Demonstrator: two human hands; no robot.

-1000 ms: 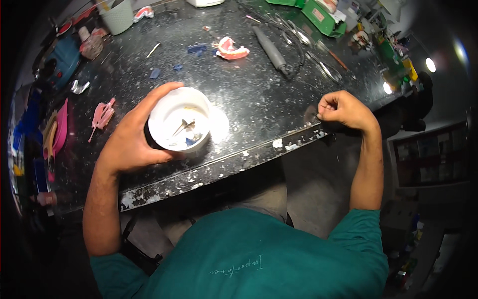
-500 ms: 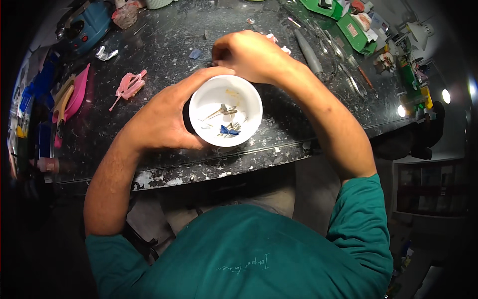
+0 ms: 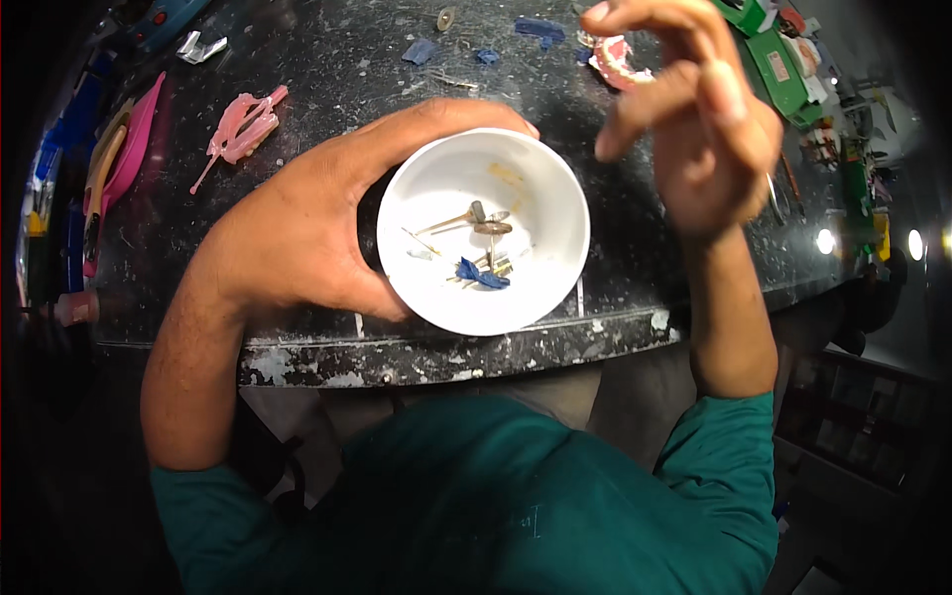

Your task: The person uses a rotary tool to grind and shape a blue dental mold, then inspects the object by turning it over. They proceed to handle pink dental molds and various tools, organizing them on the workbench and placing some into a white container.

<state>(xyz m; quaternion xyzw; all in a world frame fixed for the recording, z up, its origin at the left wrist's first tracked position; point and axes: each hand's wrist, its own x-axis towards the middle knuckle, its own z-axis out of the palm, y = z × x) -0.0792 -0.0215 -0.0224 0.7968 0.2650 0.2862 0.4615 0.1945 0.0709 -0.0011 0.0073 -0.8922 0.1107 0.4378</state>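
Observation:
My left hand [image 3: 288,218] is wrapped round the left side of a white round tub [image 3: 557,238], thumb and fingers spread along its wall. Inside the tub lie small metal rotary bits on thin shanks [image 3: 491,229] and a crumpled blue scrap [image 3: 483,275]. To the right of the tub, my right hand [image 3: 699,129] is raised with its fingers apart and nothing visible in them. Just behind those fingers, a pink denture base with teeth [image 3: 620,67] rests on the bench, partly covered by the hand.
Blue scraps [image 3: 540,31] and a small round disc [image 3: 446,18] lie on the black, paint-spotted bench [image 3: 317,69]. A pink branched piece [image 3: 238,131] is at left, beside a pink scoop [image 3: 139,149]. Green bins [image 3: 783,74] stand far right.
My right hand has moved from behind the tub to the right and its fingers have spread. The tub looks larger and nearer, still in my left hand. Blue scraps and the denture base now show.

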